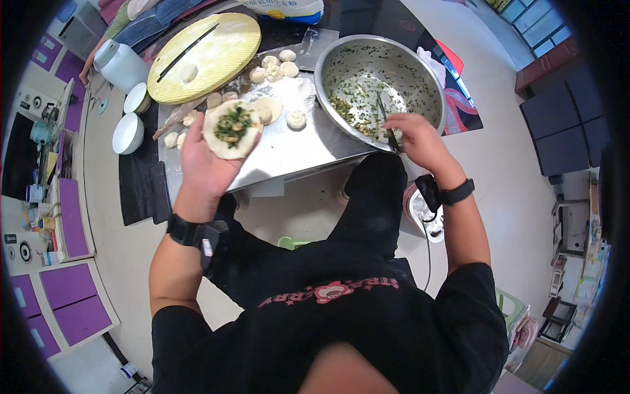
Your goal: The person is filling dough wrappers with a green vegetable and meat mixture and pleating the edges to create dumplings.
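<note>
On the palm of my left hand [211, 162] lies a flat round dough wrapper [216, 140] with a heap of chopped green filling [235, 125] in its middle. My right hand [418, 140] is at the near rim of a large steel bowl [339, 115], its fingers on dark chopsticks [383, 111] that reach into the bowl. Bits of filling cling to the bowl's wall and bottom. Between hand and bowl lie a dough ball [296, 119], another flat wrapper [275, 106] with a dough piece on it, and loose flour [298, 91]. Several dough pieces [273, 71] sit farther back.
A yellow round board [221, 49] carries a dark chopstick and one dough piece. Two white bowls [128, 134] and a white plastic jar [123, 66] stand at the left. A wooden rolling pin [179, 118] lies partly behind my left hand. A flour bag [290, 10] is at the back; another person's arm [93, 54] shows far left.
</note>
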Demonstrator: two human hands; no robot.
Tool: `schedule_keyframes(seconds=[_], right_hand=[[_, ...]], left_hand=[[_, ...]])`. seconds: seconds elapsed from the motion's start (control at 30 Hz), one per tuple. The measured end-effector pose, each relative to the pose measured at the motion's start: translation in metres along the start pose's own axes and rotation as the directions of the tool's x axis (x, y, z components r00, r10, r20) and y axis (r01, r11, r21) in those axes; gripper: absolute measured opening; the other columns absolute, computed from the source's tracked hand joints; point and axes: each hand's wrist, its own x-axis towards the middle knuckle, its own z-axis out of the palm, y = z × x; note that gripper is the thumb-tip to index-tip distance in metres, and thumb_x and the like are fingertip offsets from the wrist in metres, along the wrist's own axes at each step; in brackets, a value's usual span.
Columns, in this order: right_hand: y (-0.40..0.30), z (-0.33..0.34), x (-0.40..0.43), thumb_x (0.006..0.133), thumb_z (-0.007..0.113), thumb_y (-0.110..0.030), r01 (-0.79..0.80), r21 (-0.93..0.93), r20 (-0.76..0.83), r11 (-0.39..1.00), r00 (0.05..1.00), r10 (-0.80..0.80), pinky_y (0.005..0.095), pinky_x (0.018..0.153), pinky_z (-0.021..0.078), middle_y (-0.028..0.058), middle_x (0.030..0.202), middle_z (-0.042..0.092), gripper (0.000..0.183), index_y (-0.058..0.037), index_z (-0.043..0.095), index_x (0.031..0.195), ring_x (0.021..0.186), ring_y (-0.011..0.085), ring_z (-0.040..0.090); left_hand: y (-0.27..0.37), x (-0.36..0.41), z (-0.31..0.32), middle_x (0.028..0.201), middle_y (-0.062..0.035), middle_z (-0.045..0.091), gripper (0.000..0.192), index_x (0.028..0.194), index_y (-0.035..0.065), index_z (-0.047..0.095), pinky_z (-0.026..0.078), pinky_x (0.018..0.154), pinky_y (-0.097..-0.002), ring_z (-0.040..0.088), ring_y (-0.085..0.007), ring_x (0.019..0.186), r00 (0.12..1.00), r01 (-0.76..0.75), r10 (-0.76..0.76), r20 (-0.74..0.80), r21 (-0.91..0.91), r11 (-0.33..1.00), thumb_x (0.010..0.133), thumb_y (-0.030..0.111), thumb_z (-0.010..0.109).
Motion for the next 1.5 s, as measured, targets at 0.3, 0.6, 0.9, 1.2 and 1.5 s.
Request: schedule_keyframes(seconds=[0.3,0.6,0.9,1.2,1.5], right_hand=[[-0.129,0.047,0.025,0.082,0.056,-0.035,0.089,0.048,-0.203,0.995,0.976,-0.078,0.0412,0.094,0.0323,0.0176,0.121,0.044,0.055,-0.0089,0.042,0.128,0.111,0.034,0.042],[-0.153,0.093,0.057,0.082,0.048,-0.053,0.084,-0.089,-0.173,0.992,0.98,-0.099,0.0458,0.1,0.0235,0.0168,0.133,0.033,0.068,-0.0124,0.034,0.135,0.121,0.0346,0.033],[-0.186,0.089,0.064,0.079,0.044,-0.062,0.227,0.064,-0.209,0.972,0.955,-0.209,0.0471,0.098,0.0247,0.0182,0.128,0.038,0.07,-0.012,0.041,0.129,0.115,0.037,0.037],[-0.191,0.111,0.05,0.082,0.039,-0.062,0.237,0.25,-0.181,0.939,0.964,-0.195,0.0452,0.096,0.0265,0.019,0.126,0.038,0.066,-0.014,0.044,0.127,0.113,0.0373,0.038],[-0.18,0.106,0.035,0.085,0.036,-0.059,0.218,0.316,-0.21,0.924,0.965,-0.156,0.0449,0.097,0.0257,0.0185,0.126,0.039,0.062,-0.0158,0.045,0.128,0.114,0.0358,0.039]], left_hand=[[-0.034,0.011,-0.025,0.128,-0.0164,0.044,0.051,0.128,0.0046,0.039,0.034,0.098,-0.051,0.043,-0.0349,0.118,0.99,0.132,-0.133,-0.044,-0.024,0.991,0.094,0.04,0.027],[-0.038,-0.001,-0.023,0.127,-0.0129,0.046,0.048,0.127,0.0039,0.039,0.032,0.101,-0.0436,0.042,-0.0284,0.119,0.985,0.165,-0.158,0.07,-0.1,0.981,0.094,0.037,0.026],[0.058,-0.115,-0.028,0.127,-0.0157,0.045,0.051,0.128,0.0031,0.038,0.037,0.096,-0.0485,0.044,-0.0313,0.117,0.999,-0.044,0.046,-0.018,0.096,0.994,0.093,0.039,0.029],[0.088,-0.199,-0.037,0.128,-0.0158,0.044,0.049,0.132,0.0065,0.034,0.04,0.095,-0.049,0.043,-0.0344,0.118,0.955,-0.172,0.214,-0.208,0.201,0.964,0.094,0.037,0.027],[-0.009,-0.07,-0.036,0.127,-0.0165,0.045,0.053,0.127,0.002,0.039,0.034,0.097,-0.0503,0.044,-0.0317,0.117,0.996,0.006,-0.004,-0.09,0.031,0.999,0.093,0.041,0.024]])
